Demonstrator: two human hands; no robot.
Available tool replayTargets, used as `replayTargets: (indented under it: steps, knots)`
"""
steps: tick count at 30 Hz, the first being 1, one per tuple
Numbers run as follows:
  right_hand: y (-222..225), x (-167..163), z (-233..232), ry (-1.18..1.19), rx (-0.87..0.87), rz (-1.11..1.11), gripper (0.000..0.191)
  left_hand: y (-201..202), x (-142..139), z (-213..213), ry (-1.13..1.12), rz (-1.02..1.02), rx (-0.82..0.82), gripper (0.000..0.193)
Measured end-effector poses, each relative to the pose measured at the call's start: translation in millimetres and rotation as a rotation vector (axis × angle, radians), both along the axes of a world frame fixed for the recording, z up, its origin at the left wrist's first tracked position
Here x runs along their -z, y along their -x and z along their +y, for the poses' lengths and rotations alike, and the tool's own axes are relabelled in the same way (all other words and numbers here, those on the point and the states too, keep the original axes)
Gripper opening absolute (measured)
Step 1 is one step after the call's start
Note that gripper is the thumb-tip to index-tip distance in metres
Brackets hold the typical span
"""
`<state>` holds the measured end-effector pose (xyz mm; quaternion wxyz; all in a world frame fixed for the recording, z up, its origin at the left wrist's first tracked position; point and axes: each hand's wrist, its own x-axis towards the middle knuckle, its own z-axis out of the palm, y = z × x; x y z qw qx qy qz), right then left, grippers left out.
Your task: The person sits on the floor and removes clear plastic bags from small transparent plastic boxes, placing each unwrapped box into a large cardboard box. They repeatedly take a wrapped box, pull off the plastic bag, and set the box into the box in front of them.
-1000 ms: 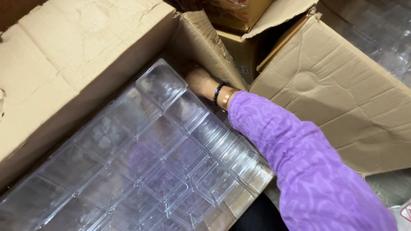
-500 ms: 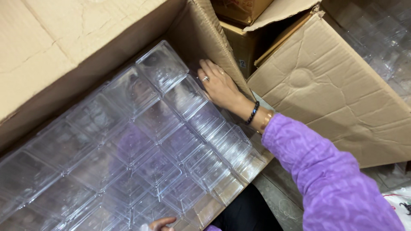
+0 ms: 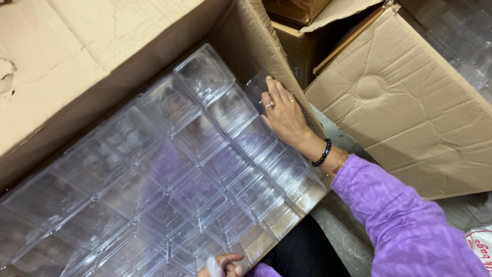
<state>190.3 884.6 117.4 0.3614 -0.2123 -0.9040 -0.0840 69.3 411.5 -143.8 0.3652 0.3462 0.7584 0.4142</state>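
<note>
A big open cardboard box (image 3: 128,56) is packed with rows of clear plastic containers (image 3: 169,169), several of them side by side. My right hand (image 3: 284,115), in a purple sleeve with a black bead bracelet, lies flat with fingers stretched on one clear container (image 3: 255,86) that stands against the box's right wall (image 3: 261,36). My left hand (image 3: 224,264) shows only partly at the bottom edge. Its fingers curl around the near rim of a clear container there.
A second cardboard box (image 3: 405,97) with folded flaps stands on the right, and a smaller one (image 3: 297,31) behind it. More clear plastic lies at the top right (image 3: 461,36). A white printed bag corner (image 3: 479,243) shows at the lower right.
My right hand has drawn back from the box's far corner and now lies flat on a container by the wall. My left hand has come into view at the bottom edge.
</note>
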Motion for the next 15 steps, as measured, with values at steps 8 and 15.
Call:
replayTargets:
  steps: [8, 15]
  knots:
    - [20, -34, -1, 0.060, 0.248, -0.437, 0.075, -31, -111, 37, -0.021, -0.372, 0.028, 0.038]
    - [16, -54, 5, -0.186, 0.121, -0.541, 0.101, -47, -154, 51, -0.009, -0.399, 0.058, 0.036]
